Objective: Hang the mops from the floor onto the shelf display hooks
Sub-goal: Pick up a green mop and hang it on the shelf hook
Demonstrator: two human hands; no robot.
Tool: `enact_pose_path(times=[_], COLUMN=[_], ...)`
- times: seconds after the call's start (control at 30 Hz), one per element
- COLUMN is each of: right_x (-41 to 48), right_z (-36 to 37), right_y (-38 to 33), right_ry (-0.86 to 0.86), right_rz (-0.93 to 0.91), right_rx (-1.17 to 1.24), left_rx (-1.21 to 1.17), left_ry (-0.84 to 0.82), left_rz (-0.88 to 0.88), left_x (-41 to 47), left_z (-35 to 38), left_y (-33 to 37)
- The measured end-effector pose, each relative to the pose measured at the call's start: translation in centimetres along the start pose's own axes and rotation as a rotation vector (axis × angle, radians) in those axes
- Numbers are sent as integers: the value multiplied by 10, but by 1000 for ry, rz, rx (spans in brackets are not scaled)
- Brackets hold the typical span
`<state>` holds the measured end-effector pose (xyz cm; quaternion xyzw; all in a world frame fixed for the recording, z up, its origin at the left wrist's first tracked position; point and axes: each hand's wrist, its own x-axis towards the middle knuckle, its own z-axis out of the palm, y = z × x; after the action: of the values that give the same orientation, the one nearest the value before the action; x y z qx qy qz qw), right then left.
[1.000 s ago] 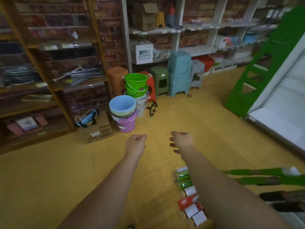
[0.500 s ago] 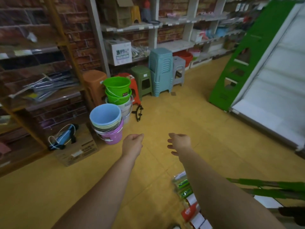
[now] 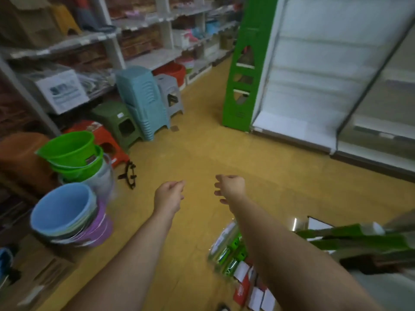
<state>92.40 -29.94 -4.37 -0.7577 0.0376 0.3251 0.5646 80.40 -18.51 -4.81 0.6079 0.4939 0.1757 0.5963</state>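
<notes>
Packaged mops [image 3: 226,254] lie on the yellow floor at the lower right, their wrapped heads partly hidden under my right forearm. Their green handles [image 3: 350,232] stretch off to the right edge. My left hand [image 3: 169,195] is held out over the bare floor, fingers loosely curled, holding nothing. My right hand [image 3: 230,187] hangs beside it, fingers also curled and empty. Both hands are well above and beyond the mops. A white display shelf unit [image 3: 325,70] with a green end panel [image 3: 244,70] stands at the upper right; no hooks show clearly in the blur.
Stacked buckets, blue and purple [image 3: 67,216] and green [image 3: 71,153], crowd the left floor. Plastic stools [image 3: 143,102] stand against the back shelving [image 3: 143,25]. A black ring-shaped object [image 3: 130,173] lies near the buckets. A cardboard box [image 3: 33,277] sits at lower left.
The view has swung to the right: buckets and stools slid left, the white shelf unit came further into view. Both hands stayed out front, curled and empty.
</notes>
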Motion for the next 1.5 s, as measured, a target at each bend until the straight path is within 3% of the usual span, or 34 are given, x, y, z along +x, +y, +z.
enact_pose_path(times=[0.43, 0.73, 1.0, 1.27, 1.5], right_x=[54, 35, 20, 13, 26], right_z=[-152, -192, -218, -233, -249], right_y=[20, 43, 77, 96, 113], right_ry=[523, 977, 1216, 1288, 1293], right_rz=[184, 305, 400, 444, 444], right_rx=[296, 611, 724, 737, 697], left_rx=[253, 454, 599, 726, 844], left_ry=[-573, -985, -1236, -1393, -1413], left_rz=[53, 126, 196, 291, 377], left_x=[35, 27, -10, -51, -71], left_z=[201, 293, 344, 387, 411], left_y=[37, 50, 41, 22, 4])
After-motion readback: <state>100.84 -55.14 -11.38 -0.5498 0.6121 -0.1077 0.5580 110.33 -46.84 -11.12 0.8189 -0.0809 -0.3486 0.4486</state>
